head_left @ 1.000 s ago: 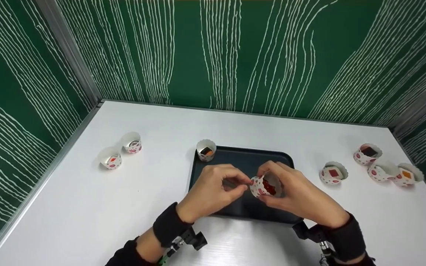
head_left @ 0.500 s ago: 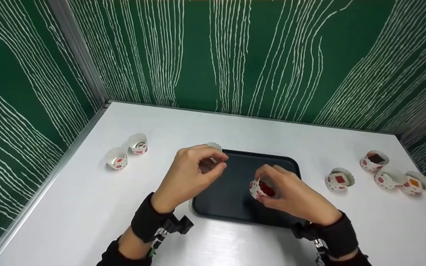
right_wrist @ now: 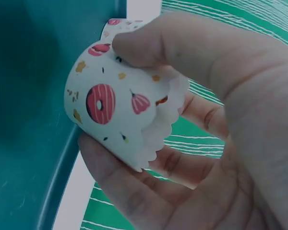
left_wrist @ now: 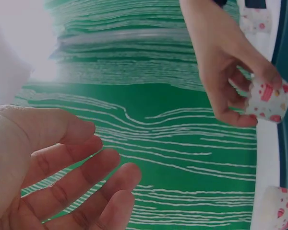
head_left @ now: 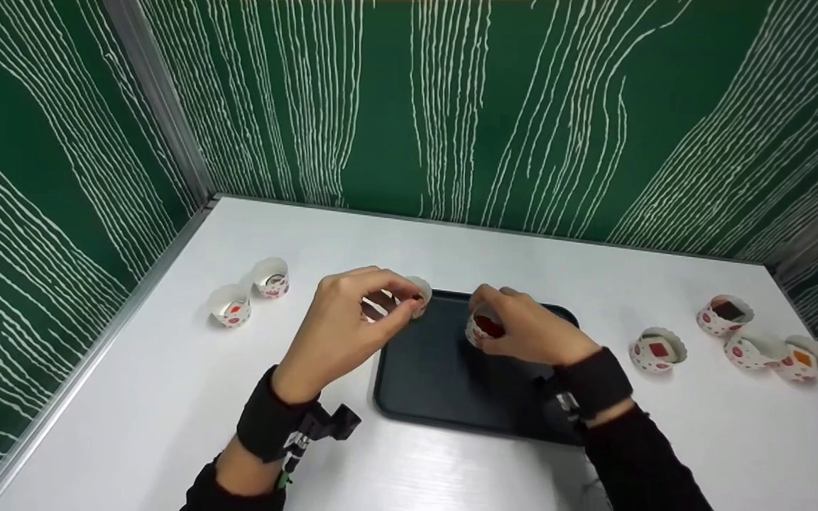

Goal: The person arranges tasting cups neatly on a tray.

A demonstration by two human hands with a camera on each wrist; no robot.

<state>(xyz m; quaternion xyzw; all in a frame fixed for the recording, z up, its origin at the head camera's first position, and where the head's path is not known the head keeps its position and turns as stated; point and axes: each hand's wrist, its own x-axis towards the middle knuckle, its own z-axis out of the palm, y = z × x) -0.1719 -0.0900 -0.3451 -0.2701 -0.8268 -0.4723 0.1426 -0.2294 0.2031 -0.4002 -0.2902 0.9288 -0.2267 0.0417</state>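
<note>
My right hand pinches a white paper baking cup printed with donuts, thumb on one side and fingers on the other. Something red shows inside it in the head view. It is over the far part of a dark tray. My left hand is raised at the tray's left side, its fingers loosely bent with nothing between them in the left wrist view. Partly hidden behind its fingertips, another paper cup stands at the tray's far left corner.
Two paper cups, one nearer and one farther, stand on the left of the white table. Several more, including a cup with a red square, are on the right. Green walls enclose the table.
My left hand has drawn away from the held cup, leftward to the tray's far left corner. My right hand has carried its cup away from me and slightly left over the tray.
</note>
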